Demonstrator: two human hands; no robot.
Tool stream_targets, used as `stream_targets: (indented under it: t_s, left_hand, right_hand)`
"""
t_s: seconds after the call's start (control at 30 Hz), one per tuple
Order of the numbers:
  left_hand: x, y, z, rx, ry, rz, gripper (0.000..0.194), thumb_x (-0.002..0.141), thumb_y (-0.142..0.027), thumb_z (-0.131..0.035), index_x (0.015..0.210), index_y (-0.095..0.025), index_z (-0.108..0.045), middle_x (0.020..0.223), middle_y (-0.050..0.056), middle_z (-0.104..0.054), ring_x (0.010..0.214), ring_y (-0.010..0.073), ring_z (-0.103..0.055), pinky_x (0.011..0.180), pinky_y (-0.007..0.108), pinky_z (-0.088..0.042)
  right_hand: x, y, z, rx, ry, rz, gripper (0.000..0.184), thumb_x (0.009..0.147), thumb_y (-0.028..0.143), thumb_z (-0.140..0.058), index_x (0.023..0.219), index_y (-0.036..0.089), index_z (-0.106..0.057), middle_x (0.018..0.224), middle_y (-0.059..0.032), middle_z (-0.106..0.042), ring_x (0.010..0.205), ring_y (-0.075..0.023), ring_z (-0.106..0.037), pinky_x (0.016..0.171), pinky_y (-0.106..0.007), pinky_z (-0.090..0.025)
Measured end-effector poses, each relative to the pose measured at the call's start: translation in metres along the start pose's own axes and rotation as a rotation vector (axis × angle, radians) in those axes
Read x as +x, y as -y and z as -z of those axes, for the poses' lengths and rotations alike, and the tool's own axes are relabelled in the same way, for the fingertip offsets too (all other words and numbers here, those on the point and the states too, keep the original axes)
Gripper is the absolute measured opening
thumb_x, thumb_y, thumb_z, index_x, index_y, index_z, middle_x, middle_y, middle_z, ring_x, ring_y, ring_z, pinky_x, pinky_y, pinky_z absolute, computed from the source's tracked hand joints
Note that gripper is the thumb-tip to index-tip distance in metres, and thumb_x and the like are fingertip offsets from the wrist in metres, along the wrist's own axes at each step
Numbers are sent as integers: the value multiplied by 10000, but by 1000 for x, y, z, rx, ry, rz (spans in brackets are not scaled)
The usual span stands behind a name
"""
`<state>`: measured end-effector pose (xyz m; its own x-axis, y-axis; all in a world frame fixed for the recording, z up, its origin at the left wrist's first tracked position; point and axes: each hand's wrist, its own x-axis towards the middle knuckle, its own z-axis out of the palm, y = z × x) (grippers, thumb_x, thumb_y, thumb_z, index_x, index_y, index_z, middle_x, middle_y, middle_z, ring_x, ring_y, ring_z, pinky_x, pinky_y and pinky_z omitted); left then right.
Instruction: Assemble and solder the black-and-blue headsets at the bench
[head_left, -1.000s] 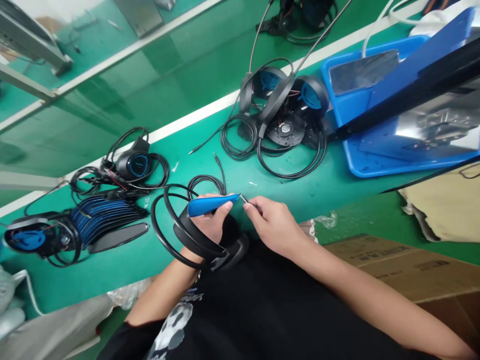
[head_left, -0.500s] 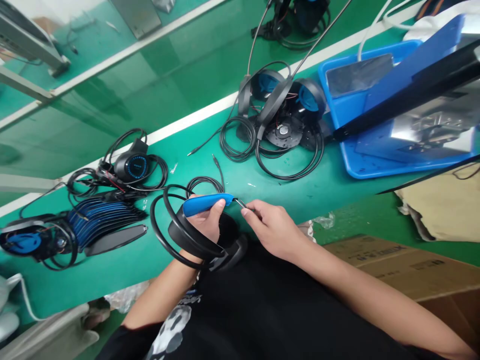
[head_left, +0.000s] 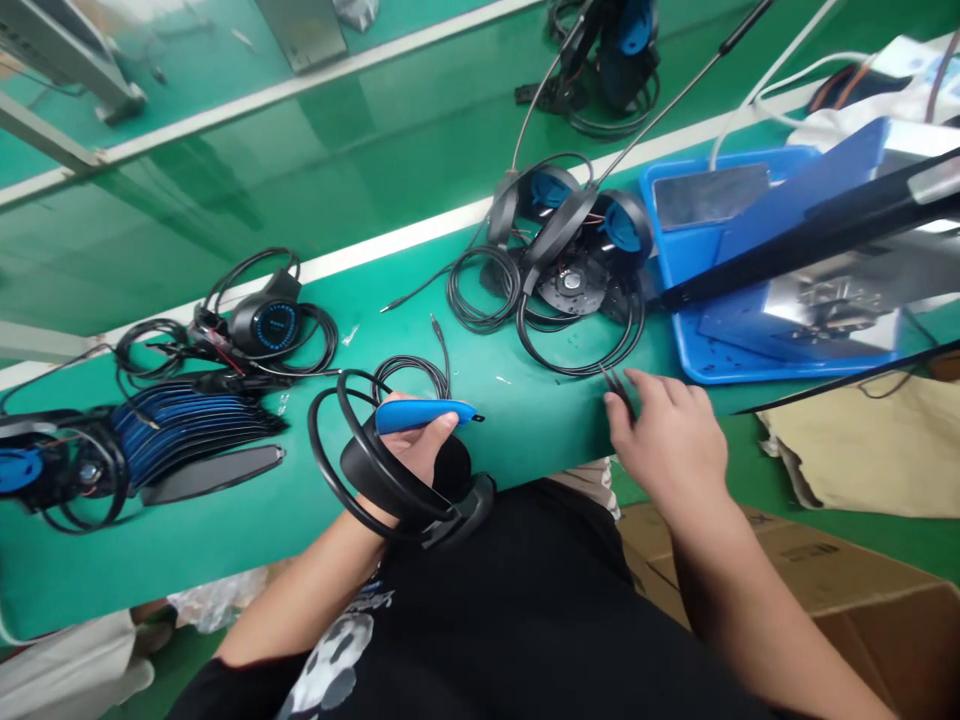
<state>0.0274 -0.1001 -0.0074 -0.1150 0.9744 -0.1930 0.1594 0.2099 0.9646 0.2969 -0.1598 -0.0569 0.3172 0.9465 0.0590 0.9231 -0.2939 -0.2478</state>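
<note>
My left hand (head_left: 420,450) is closed round a blue-handled tool (head_left: 424,414) that points right, its small dark tip past my fingers. A black headset (head_left: 390,470) hangs on my left wrist, its band looped over the forearm. My right hand (head_left: 664,430) rests on the green table (head_left: 525,400) well to the right of the tool. Its fingers are pinched on thin dark tweezers (head_left: 613,384) near a headset cable loop.
A pile of black-and-blue headsets with coiled cables (head_left: 566,250) lies behind my right hand. A blue tray (head_left: 690,340) with a metal fixture stands at the right. More headset parts (head_left: 187,430) and an earcup (head_left: 274,325) sit at the left. A cardboard box (head_left: 825,580) is below right.
My right hand has left the tool's tip and moved right to the table near the cable loop. The left hand with the blue tool has stayed in place.
</note>
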Motion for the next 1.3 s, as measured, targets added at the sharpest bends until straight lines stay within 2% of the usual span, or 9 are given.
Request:
stream_targets:
  t_s: [0.1, 0.2, 0.37, 0.47, 0.6, 0.83, 0.97, 1.13, 1.3]
  left_hand:
    - [-1, 8, 4, 1, 54, 45, 110, 726, -224, -860, 735, -230, -750, 657, -11, -731, 622, 184, -710, 612, 275, -607]
    - [0, 22, 8, 69, 118, 29, 88, 758, -283, -845, 782, -229, -780, 728, 22, -768, 677, 204, -733, 653, 296, -615]
    - [3, 28, 14, 156, 354, -265, 48, 789, -262, -780, 821, -245, -812, 819, 45, -794, 759, 225, -742, 774, 324, -604]
    - [-1, 20, 14, 165, 461, -369, 84, 798, -227, -726, 836, -243, -800, 815, 45, -794, 774, 245, -758, 777, 328, -600]
    - [-11, 12, 13, 158, 364, -410, 178, 871, -161, -646, 900, -242, -802, 870, 54, -806, 813, 235, -779, 792, 306, -597]
    - [-27, 33, 14, 60, 135, -693, 180, 941, -115, -641, 995, -223, -776, 1017, 86, -776, 933, 201, -724, 897, 360, -588]
    - [-28, 41, 19, 201, -18, -828, 105, 933, -175, -715, 1022, -227, -737, 1033, 64, -717, 960, 180, -660, 915, 361, -560]
    - [-22, 51, 28, 366, -136, -624, 523, 840, -377, -853, 1278, -217, -617, 1238, 120, -666, 1170, 276, -632, 1043, 460, -512]
    - [-14, 62, 27, 231, 309, -252, 641, 872, -261, -787, 1447, -238, -506, 1258, 90, -668, 1161, 263, -653, 1028, 454, -551]
  right_hand:
    - [-4, 25, 10, 316, -23, 161, 321, 1005, 356, -539, 1210, 175, -706, 1158, -169, -736, 1029, -311, -671, 864, -458, -555]
    - [-4, 65, 24, 658, 135, 396, 283, 1002, 326, -589, 1245, 222, -691, 1142, -107, -747, 1005, -247, -695, 859, -404, -587]
    - [12, 111, 28, 774, 284, 650, 279, 1025, 266, -558, 1263, 211, -693, 1106, -86, -776, 1008, -216, -717, 918, -381, -588]
    - [16, 114, 24, 771, 213, 701, 257, 993, 186, -560, 1174, 225, -738, 1026, -71, -797, 922, -204, -747, 828, -336, -611]
    - [9, 105, 24, 731, 74, 741, 297, 936, 113, -594, 1146, 234, -765, 1026, -76, -812, 908, -227, -777, 828, -342, -630]
    - [-16, 89, 20, 667, 250, 663, 290, 1001, 252, -541, 1203, 235, -747, 1190, -95, -786, 1071, -280, -770, 915, -423, -663]
    - [-19, 76, 12, 595, 207, 693, 236, 1000, 310, -591, 1145, 274, -773, 1167, -60, -795, 1039, -274, -780, 871, -418, -677]
    - [-23, 79, 12, 612, 55, 448, 122, 937, 358, -728, 964, 252, -784, 924, -49, -815, 798, -239, -787, 744, -382, -674]
    - [-25, 77, 18, 630, 30, 459, 147, 921, 395, -743, 900, 252, -771, 889, -44, -809, 802, -242, -784, 723, -390, -666]
